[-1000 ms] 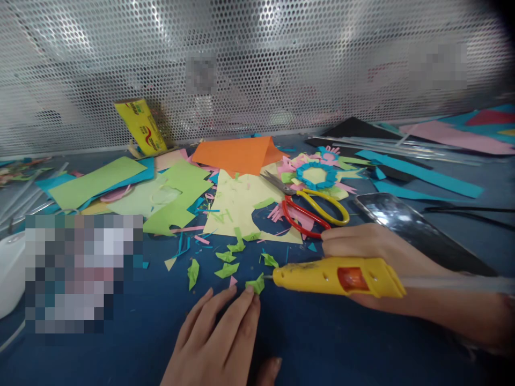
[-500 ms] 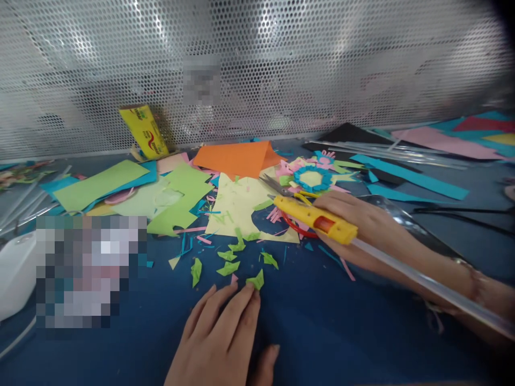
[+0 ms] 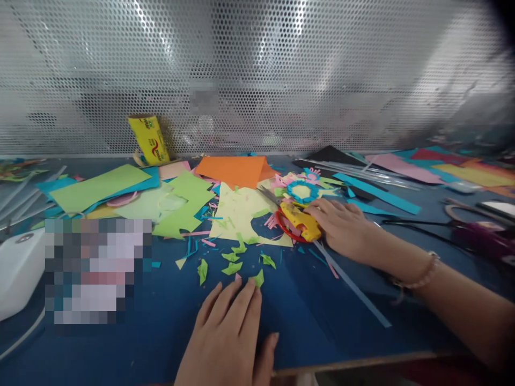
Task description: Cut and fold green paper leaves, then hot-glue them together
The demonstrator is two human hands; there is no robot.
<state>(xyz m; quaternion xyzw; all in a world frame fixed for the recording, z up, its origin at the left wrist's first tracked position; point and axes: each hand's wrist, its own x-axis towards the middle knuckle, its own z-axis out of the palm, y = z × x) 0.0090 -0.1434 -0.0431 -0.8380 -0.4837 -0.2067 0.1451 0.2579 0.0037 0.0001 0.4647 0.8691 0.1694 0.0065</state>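
My left hand (image 3: 229, 327) lies palm down near the table's front, fingers stretched out. Its fingertips touch or almost touch a small folded green paper piece (image 3: 259, 277). Several similar pieces, among them one curled green piece (image 3: 202, 272), lie just beyond. My right hand (image 3: 346, 228) rests with fingers extended against the far side of a yellow glue gun (image 3: 301, 219); the thumb is hidden. Under the gun are scissors (image 3: 287, 229) with a red and yellow handle, blades pointing away. A clear glue stick (image 3: 354, 287) trails from the gun toward me.
Pale yellow paper (image 3: 229, 214) with a cut-out lies mid-table beside a blue-ringed paper flower (image 3: 302, 191). Orange paper (image 3: 231, 167), green sheets (image 3: 189, 198) and a yellow box (image 3: 152, 142) stand or lie behind. A white device (image 3: 20, 273) is left, dark cables (image 3: 422, 228) right; perforated metal (image 3: 257, 69) closes the back.
My right hand has lowered the glue gun onto the scissors, and its glue stick now lies along the table. My left hand stays beside the green piece. The view has shifted slightly.
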